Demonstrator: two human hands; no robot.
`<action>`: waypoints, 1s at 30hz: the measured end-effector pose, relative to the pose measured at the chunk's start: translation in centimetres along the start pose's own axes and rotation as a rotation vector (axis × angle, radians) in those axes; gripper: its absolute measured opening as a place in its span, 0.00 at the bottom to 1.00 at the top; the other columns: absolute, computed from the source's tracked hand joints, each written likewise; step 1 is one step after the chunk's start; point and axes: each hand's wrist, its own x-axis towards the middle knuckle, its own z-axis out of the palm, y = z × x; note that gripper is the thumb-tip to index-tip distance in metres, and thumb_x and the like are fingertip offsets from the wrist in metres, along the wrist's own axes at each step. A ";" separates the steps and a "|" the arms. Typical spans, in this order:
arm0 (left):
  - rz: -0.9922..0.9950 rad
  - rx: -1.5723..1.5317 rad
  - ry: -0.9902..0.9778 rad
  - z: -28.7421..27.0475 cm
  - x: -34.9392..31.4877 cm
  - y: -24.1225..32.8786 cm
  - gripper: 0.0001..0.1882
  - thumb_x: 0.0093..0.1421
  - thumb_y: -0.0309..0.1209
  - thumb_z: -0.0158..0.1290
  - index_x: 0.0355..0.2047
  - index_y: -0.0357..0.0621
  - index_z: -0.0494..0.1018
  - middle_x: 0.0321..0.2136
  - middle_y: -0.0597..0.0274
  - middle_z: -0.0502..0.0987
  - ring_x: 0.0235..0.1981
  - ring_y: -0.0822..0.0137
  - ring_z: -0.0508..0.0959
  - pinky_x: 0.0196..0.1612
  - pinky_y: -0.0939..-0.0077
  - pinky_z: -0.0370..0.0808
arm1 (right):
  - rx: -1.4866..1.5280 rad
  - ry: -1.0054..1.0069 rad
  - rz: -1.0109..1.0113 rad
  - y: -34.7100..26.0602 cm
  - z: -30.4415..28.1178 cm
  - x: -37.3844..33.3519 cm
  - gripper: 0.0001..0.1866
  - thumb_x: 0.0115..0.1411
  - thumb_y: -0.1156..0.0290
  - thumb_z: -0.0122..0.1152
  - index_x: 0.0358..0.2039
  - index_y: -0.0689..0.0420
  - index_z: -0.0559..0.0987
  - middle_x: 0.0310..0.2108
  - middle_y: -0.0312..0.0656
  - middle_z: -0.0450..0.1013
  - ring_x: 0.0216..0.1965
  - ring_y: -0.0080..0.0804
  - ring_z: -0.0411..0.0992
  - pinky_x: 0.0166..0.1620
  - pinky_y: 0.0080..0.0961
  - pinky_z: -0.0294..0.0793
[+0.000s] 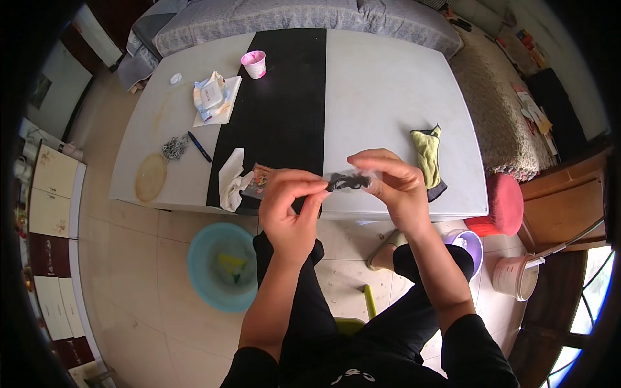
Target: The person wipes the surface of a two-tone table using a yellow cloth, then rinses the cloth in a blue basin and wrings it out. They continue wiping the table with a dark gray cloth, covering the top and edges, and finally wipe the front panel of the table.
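Two bare hands are under my remote inspection, both occupied. The left hand (pixel 288 205) pinches one end of a small, black, looped item (pixel 349 182) between thumb and fingertips; the right hand (pixel 403 194) grasps the other end, where a translucent, film-like material shows. I cannot determine what the item is made of. It is suspended above the near edge of the pale grey, smooth worktop (pixel 388 84). In my judgement, the two-ended hold serves to make it level, steady and open to view.

Placement: a crumpled white tissue (pixel 230 181) and a small, colourfully patterned packet (pixel 261 174) lie just beside the left hand, probably for easy reach. A folded yellow-green cloth with dark trim (pixel 427 155) lies near the right hand, close to the front edge; I rate it exposed to a wide sweep.

Clearance: I find the best room forward, over the pale panel between the cloth and the flat black strip (pixel 278 123). A round light-blue plastic basin (pixel 199 271) stands lower left, on the floor.
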 end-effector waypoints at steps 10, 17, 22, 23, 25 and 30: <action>0.540 0.519 0.077 -0.6 0.2 0.3 0.08 0.36 0.22 0.61 0.20 0.44 0.75 0.28 0.67 0.72 0.27 0.66 0.66 0.28 0.76 0.63 | 0.105 0.166 0.129 -1.5 0.7 -1.3 0.12 0.50 0.81 0.57 0.37 0.66 0.74 0.33 0.40 0.73 0.38 0.23 0.69 0.43 0.19 0.69; 0.502 0.519 0.080 -0.5 -0.4 0.0 0.11 0.37 0.22 0.61 0.24 0.46 0.76 0.32 0.65 0.71 0.30 0.66 0.68 0.31 0.75 0.64 | 0.073 0.181 0.118 -1.9 0.7 -1.2 0.09 0.51 0.82 0.56 0.36 0.66 0.74 0.32 0.41 0.73 0.35 0.23 0.70 0.41 0.18 0.70; 0.359 0.532 -0.057 0.0 -0.5 -0.2 0.16 0.40 0.25 0.60 0.33 0.53 0.76 0.34 0.66 0.71 0.36 0.65 0.67 0.40 0.73 0.62 | 0.032 0.228 0.212 -1.3 0.4 -0.9 0.09 0.51 0.81 0.56 0.35 0.66 0.75 0.28 0.39 0.73 0.33 0.22 0.70 0.40 0.18 0.69; 0.370 0.537 -0.101 -0.1 -0.8 -0.8 0.16 0.40 0.25 0.59 0.33 0.52 0.76 0.32 0.68 0.71 0.35 0.65 0.68 0.39 0.72 0.63 | 0.024 0.216 0.208 -1.2 0.2 -0.9 0.10 0.51 0.80 0.57 0.35 0.66 0.75 0.27 0.39 0.73 0.32 0.22 0.70 0.40 0.19 0.69; 0.367 0.515 -0.095 -0.2 -0.9 -1.2 0.13 0.41 0.25 0.59 0.30 0.50 0.76 0.30 0.70 0.72 0.33 0.66 0.68 0.38 0.72 0.62 | 0.011 0.189 0.205 -1.0 0.1 -0.8 0.10 0.51 0.79 0.57 0.36 0.65 0.75 0.25 0.38 0.72 0.31 0.21 0.70 0.40 0.20 0.68; 0.197 0.447 -0.096 -1.4 -1.2 -2.1 0.07 0.43 0.20 0.56 0.26 0.40 0.74 0.23 0.63 0.73 0.29 0.64 0.69 0.33 0.74 0.66 | -0.673 0.022 -0.008 -0.7 0.8 -0.3 0.14 0.43 0.72 0.64 0.34 0.55 0.77 0.27 0.39 0.67 0.33 0.35 0.65 0.38 0.27 0.66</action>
